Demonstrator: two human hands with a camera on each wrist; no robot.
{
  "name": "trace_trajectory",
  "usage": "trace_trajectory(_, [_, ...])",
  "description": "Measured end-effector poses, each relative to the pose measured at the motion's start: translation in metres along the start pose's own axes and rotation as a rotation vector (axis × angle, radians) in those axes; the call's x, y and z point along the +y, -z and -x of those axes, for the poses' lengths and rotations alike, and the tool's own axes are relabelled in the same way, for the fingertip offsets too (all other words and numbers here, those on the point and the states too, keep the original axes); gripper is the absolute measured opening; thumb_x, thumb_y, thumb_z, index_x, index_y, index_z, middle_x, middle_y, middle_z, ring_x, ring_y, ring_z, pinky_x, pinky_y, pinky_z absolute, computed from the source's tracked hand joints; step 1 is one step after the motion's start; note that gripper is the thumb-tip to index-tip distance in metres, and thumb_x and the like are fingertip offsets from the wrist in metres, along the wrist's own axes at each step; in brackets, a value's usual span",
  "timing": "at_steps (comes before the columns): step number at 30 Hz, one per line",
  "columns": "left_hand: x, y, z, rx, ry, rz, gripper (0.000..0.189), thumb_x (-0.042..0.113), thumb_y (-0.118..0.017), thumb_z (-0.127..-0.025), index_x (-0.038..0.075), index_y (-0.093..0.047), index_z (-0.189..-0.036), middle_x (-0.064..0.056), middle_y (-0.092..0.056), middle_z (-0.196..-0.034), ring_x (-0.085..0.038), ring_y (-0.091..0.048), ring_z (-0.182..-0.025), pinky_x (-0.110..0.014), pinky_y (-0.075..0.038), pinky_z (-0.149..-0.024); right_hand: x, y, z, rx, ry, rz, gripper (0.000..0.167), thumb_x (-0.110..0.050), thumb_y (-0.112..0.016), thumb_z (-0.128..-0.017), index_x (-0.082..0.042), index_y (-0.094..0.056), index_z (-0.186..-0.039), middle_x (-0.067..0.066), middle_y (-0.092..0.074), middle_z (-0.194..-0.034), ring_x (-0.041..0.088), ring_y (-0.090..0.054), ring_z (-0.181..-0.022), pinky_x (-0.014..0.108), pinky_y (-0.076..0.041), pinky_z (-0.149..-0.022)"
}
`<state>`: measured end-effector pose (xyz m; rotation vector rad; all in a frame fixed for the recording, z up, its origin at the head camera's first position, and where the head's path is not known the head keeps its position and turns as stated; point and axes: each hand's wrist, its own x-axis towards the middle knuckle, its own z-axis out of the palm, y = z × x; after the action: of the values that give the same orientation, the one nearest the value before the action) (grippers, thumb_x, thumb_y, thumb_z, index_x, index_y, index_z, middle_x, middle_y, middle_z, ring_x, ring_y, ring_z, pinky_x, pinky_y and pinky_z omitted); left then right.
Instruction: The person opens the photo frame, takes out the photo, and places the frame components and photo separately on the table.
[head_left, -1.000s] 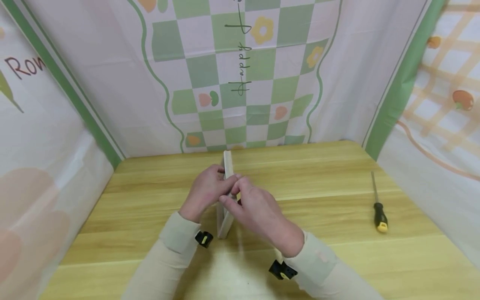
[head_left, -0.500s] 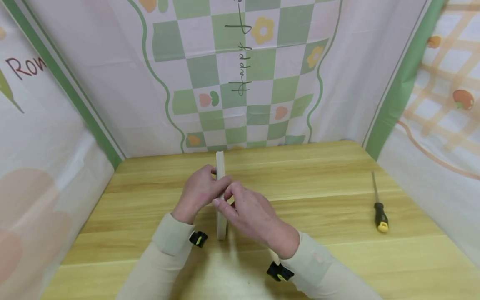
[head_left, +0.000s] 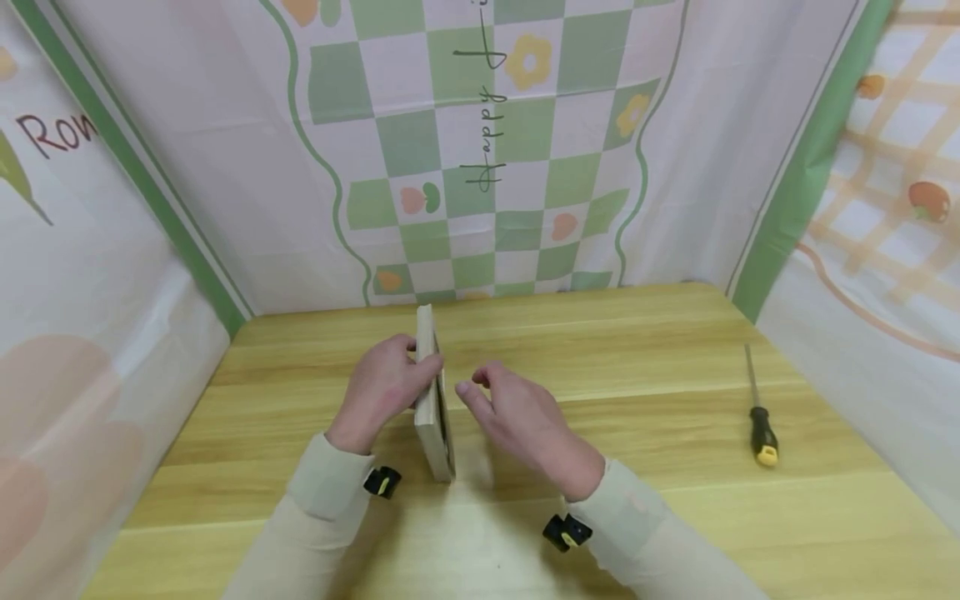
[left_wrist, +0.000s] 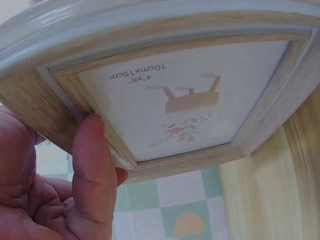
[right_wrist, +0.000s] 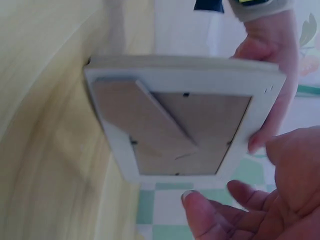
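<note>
A photo frame [head_left: 427,417] stands on edge near the middle of the table. My left hand [head_left: 382,387] grips its near side, thumb on one face and fingers round the other. In the left wrist view, the frame's wood-grain front surrounds a white insert [left_wrist: 190,100] printed with a drawing and a size. Its brown backing [right_wrist: 210,117] shows in the right wrist view, with several small dark tabs and a stand leg [right_wrist: 135,112] angled across it. My right hand [head_left: 525,425] is just right of the frame, apart from it, fingers loosely bent and holding nothing.
A screwdriver [head_left: 762,433] with a black and yellow handle lies toward the right side of the wooden table [head_left: 645,492]. Patterned cloth [head_left: 517,158] hangs along the back and both sides of the table.
My left hand has moved left with the photo frame, turning it so its back faces more to the right. My right hand has come off the frame.
</note>
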<state>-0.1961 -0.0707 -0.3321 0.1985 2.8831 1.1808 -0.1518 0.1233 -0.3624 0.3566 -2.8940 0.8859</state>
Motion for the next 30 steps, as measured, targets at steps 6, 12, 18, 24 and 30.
trace_trajectory(6, [-0.006, 0.003, 0.001, 0.010, 0.004, 0.026, 0.040, 0.038, -0.063, -0.089, 0.006, -0.068, -0.112, -0.007, -0.072, -0.088, -0.019, -0.066, -0.070, -0.030, -0.055, -0.058, 0.013, -0.002, -0.004, -0.045, -0.072, 0.036, 0.049, -0.042, -0.052, -0.109, -0.002, -0.060, -0.135, 0.012, -0.074, -0.110, 0.021, -0.069, -0.089, 0.045, -0.058, -0.087])
trace_trajectory(12, [-0.013, 0.008, 0.002, 0.000, -0.001, 0.031, 0.047, 0.039, -0.064, -0.093, 0.002, -0.067, -0.121, -0.008, -0.073, -0.093, -0.019, -0.068, -0.073, -0.030, -0.056, -0.060, 0.024, -0.007, -0.007, -0.087, -0.094, 0.053, 0.050, -0.035, -0.051, -0.109, 0.005, -0.059, -0.138, 0.020, -0.071, -0.124, 0.031, -0.070, -0.108, 0.049, -0.056, -0.098])
trace_trajectory(18, [-0.018, 0.012, 0.002, 0.002, 0.000, 0.006, 0.046, 0.036, -0.058, -0.094, 0.002, -0.067, -0.124, -0.008, -0.074, -0.095, -0.016, -0.068, -0.072, -0.029, -0.055, -0.061, 0.033, -0.011, -0.012, -0.135, -0.122, 0.066, 0.053, -0.035, -0.049, -0.109, 0.007, -0.056, -0.141, 0.023, -0.066, -0.135, 0.037, -0.066, -0.121, 0.051, -0.053, -0.104])
trace_trajectory(24, [-0.025, 0.014, 0.004, 0.001, -0.010, 0.035, 0.041, 0.032, -0.056, -0.097, 0.000, -0.070, -0.118, -0.012, -0.075, -0.098, -0.017, -0.069, -0.074, -0.028, -0.057, -0.061, 0.037, -0.015, -0.015, -0.172, -0.148, 0.076, 0.054, -0.036, -0.049, -0.109, 0.007, -0.055, -0.141, 0.025, -0.064, -0.139, 0.040, -0.062, -0.127, 0.053, -0.050, -0.107])
trace_trajectory(30, [-0.031, 0.013, 0.007, -0.004, -0.020, 0.043, 0.035, 0.027, -0.055, -0.099, 0.000, -0.071, -0.114, -0.012, -0.074, -0.093, -0.017, -0.068, -0.071, -0.029, -0.057, -0.060, 0.038, -0.018, -0.016, -0.201, -0.170, 0.064, 0.056, -0.036, -0.048, -0.110, 0.008, -0.054, -0.143, 0.026, -0.062, -0.141, 0.042, -0.059, -0.131, 0.054, -0.048, -0.109])
